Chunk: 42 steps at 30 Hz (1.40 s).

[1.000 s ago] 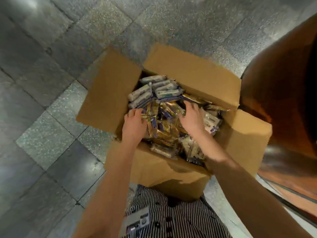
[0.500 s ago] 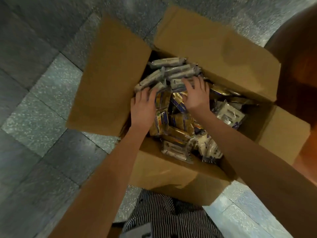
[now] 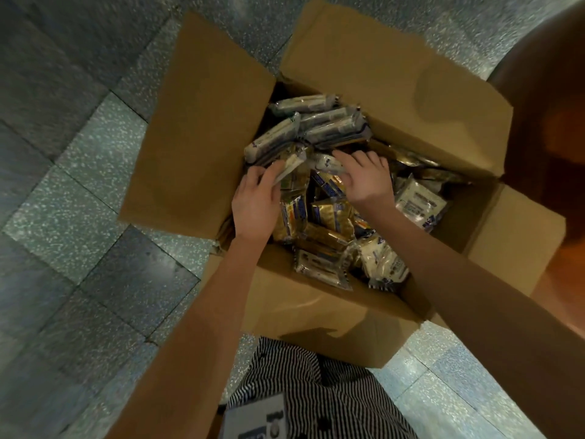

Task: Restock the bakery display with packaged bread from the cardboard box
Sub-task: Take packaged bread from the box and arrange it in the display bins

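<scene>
Both hands inside cardboard box (image 3: 202, 137). Left hand (image 3: 254, 202) pinches pale packet (image 3: 292, 163); its long axis runs forward-right from the fingertips. Right hand (image 3: 368, 182): fingers spread over white packet (image 3: 327, 162), grip not discernible. Packets lie just beside each other, between hands.

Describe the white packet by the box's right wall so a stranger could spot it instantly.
Find the open cardboard box on the tiled floor and look along its right wall. Just right of the right hand lies the white packet, flat, label up. Its neighbours are gold packets mid-box and long grey rolls at the far end; unlike them it is squarish with dark print.
</scene>
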Motion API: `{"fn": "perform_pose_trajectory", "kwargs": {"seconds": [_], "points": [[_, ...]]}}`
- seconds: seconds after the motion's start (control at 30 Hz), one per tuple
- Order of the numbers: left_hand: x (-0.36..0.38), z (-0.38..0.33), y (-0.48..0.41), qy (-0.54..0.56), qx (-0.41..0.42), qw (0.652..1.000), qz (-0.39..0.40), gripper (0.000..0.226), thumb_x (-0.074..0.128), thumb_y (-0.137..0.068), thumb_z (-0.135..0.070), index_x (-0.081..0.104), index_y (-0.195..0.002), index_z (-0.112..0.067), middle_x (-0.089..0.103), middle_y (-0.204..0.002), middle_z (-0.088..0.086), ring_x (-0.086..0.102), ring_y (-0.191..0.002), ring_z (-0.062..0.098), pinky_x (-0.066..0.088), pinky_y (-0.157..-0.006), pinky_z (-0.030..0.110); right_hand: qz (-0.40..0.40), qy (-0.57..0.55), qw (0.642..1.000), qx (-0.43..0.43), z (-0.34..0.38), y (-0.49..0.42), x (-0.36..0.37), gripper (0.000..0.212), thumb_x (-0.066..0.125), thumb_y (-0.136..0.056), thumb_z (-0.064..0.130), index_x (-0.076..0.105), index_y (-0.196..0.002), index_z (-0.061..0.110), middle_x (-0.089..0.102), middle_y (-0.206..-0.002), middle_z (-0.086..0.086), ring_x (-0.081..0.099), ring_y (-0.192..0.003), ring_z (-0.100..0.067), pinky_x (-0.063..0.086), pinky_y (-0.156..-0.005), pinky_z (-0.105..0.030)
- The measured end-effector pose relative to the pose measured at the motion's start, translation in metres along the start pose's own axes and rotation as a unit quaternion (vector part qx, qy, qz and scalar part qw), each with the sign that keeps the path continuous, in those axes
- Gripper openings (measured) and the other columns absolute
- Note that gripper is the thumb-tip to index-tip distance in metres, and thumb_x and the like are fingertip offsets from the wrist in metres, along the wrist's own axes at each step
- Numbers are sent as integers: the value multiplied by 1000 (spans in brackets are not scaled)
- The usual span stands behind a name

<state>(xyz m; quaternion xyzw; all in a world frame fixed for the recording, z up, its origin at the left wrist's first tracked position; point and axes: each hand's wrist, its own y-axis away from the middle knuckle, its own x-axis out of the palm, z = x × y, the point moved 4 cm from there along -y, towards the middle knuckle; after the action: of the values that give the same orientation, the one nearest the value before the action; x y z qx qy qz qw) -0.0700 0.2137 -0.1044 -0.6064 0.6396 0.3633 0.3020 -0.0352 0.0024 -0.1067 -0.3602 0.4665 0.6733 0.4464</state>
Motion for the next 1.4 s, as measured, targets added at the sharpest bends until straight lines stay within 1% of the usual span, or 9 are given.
{"fn": "perform_pose_trajectory", "kwargs": {"seconds": [0.33, 0.43, 0.6, 0.73, 0.83, 0.97, 1.1, 1.23, 1.4], "points": [[-60, -58, 62, 56, -65, 996, -26, 42, 58, -94, -9, 57, -134, -24, 58, -112, 3, 60, -93, 24, 53, -72, 40, -100, -177, 976, 79, 13, 108, -82, 52, 56, -98, 16, 43, -147, 24, 59, -130, -8, 54, -119, -28, 46, -100, -42], [-79, -74, 98, 81, -99, 990, -51, 43, 57, -94, -10, 56, -135, -24, 56, -117, 3, 59, -96, 22, 52, -78, 39, -113, -241, 960, 86, 23, 140, -104, 51, 58, -97, 16, 45, -146, 26, 54, -140, -4, 50, -131, -26, 41, -110, -46], [-104, -107, 172, 102, -141, 978, -112, 43, 58, -95, -13, 55, -135, -27, 54, -121, -2, 57, -97, 14, 51, -79, 33, -103, -275, 955, 50, 33, 201, -128, 50, 60, -97, 20, 46, -144, 29, 52, -144, 2, 39, -140, -22, 33, -113, -40], [-118, -133, 256, 118, -161, 959, -202, 42, 59, -92, -11, 58, -133, -22, 58, -121, -1, 51, -103, 6, 43, -86, 24, -85, -301, 950, -13, 37, 258, -135, 49, 62, -96, 19, 49, -143, 28, 54, -142, 1, 47, -133, -18, 40, -108, -34], [-120, -147, 337, 133, -207, 930, -273, 45, 60, -91, -6, 58, -133, -22, 58, -119, -2, 48, -101, -2, 37, -83, 10, -69, -305, 949, -47, 41, 301, -135, 48, 61, -96, 21, 49, -142, 28, 53, -141, 2, 48, -131, -18, 41, -104, -31], [-120, -151, 434, 125, -280, 892, -331, 45, 62, -88, -4, 61, -130, -19, 60, -115, 5, 57, -105, 18, 40, -86, 23, -14, -304, 944, -125, 68, 349, -131, 47, 60, -97, 18, 49, -143, 25, 53, -141, 2, 44, -134, -20, 39, -111, -38], [-137, -147, 524, 105, -347, 842, -400, 44, 61, -86, -4, 62, -128, -17, 61, -113, 8, 54, -104, 16, 34, -83, 17, 42, -265, 938, -220, 115, 395, -115, 47, 61, -96, 18, 52, -142, 22, 58, -136, -2, 53, -124, -19, 39, -102, -27], [-153, -149, 616, 86, -403, 781, -470, 43, 57, -87, -12, 61, -129, -22, 62, -114, 6, 54, -105, 19, 38, -84, 25, 99, -256, 911, -308, 175, 448, -94, 47, 64, -93, 16, 55, -138, 21, 60, -132, -3, 55, -121, -20, 39, -98, -23], [-162, -163, 743, 62, -469, 699, -535, 42, 62, -89, -6, 62, -129, -20, 61, -113, 5, 53, -97, 10, 34, -76, 18, 180, -257, 867, -388, 245, 548, -58, 46, 65, -92, 13, 56, -137, 19, 60, -133, -3, 55, -120, -18, 37, -96, -18]]}}
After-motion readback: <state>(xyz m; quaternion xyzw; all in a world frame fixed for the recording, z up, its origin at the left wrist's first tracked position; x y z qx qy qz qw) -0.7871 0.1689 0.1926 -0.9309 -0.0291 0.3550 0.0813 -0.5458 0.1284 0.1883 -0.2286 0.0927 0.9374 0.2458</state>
